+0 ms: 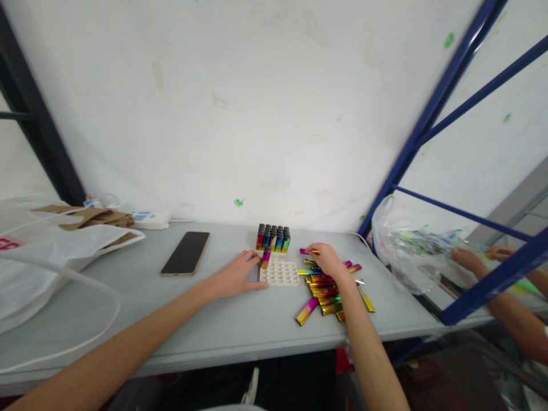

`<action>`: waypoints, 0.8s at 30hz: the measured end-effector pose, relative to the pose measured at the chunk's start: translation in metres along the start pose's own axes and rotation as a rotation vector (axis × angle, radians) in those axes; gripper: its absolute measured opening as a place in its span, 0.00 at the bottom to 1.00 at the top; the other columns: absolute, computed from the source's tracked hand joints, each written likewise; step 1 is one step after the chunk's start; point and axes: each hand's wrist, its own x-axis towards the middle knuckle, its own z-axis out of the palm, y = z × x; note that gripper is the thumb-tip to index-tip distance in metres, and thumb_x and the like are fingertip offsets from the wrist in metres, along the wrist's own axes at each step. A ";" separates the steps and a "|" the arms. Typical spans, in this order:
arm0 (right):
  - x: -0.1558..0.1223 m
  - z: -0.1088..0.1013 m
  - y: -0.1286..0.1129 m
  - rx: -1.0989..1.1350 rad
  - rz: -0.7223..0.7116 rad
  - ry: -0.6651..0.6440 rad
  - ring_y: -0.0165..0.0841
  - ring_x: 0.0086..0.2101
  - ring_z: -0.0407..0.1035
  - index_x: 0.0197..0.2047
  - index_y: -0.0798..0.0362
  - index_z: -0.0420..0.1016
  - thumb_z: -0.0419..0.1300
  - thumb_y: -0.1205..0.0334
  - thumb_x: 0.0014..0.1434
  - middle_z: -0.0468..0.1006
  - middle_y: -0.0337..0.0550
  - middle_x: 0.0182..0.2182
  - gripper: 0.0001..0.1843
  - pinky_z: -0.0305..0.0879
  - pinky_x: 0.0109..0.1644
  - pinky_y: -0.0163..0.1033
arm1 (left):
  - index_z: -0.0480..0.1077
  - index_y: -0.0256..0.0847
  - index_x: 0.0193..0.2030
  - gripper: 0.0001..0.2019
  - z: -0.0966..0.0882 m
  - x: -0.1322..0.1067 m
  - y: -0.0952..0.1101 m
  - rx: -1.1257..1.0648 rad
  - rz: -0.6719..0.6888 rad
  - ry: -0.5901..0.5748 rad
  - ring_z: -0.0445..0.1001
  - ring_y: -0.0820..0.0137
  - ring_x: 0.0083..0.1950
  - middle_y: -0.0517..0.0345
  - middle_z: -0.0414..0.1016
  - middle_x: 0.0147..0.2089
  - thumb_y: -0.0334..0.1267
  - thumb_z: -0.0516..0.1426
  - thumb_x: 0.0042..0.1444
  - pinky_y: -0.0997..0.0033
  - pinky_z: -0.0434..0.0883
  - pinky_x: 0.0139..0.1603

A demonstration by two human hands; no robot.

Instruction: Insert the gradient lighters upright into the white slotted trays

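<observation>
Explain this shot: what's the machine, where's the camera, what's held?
No machine: these are a person's bare left hand and right hand, seen from a camera worn on that person's head, looking forward and down. On the grey table lies a white tray of small pockets, with one lighter standing at its far-left corner. Behind it stands a block of upright lighters; to its right lies a loose pile, to its left a phone. The left hand is spread at the tray's left edge; the right hand seems to pinch a purple-ended lighter by the pile. Another person's hands show at far right.
</observation>
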 end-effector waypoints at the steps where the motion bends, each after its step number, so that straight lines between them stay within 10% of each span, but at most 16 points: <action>1: 0.000 -0.001 -0.002 0.054 -0.008 0.040 0.44 0.49 0.79 0.47 0.53 0.83 0.58 0.69 0.67 0.86 0.53 0.48 0.12 0.71 0.61 0.51 | 0.72 0.42 0.62 0.33 0.000 0.000 0.000 -0.002 0.001 -0.002 0.71 0.50 0.66 0.44 0.74 0.64 0.66 0.62 0.63 0.52 0.67 0.71; 9: -0.005 -0.010 -0.041 0.703 0.055 0.087 0.34 0.37 0.80 0.66 0.45 0.70 0.62 0.55 0.62 0.75 0.44 0.51 0.29 0.79 0.42 0.44 | 0.72 0.43 0.63 0.32 0.000 -0.001 0.001 -0.008 -0.013 -0.003 0.71 0.51 0.67 0.44 0.74 0.64 0.66 0.63 0.63 0.53 0.67 0.71; 14: -0.012 -0.021 -0.080 0.841 0.029 0.018 0.29 0.29 0.70 0.50 0.49 0.76 0.65 0.47 0.65 0.70 0.35 0.34 0.17 0.73 0.39 0.39 | 0.72 0.42 0.64 0.33 -0.002 -0.001 0.004 -0.014 -0.001 -0.008 0.70 0.50 0.67 0.44 0.73 0.65 0.65 0.63 0.64 0.52 0.67 0.72; 24: 0.003 0.023 -0.126 1.049 0.312 0.012 0.26 0.18 0.41 0.24 0.47 0.55 0.48 0.17 0.61 0.48 0.29 0.17 0.40 0.40 0.21 0.35 | 0.72 0.42 0.65 0.33 -0.002 -0.001 0.004 -0.030 0.005 0.002 0.70 0.48 0.69 0.43 0.73 0.67 0.64 0.64 0.64 0.48 0.66 0.72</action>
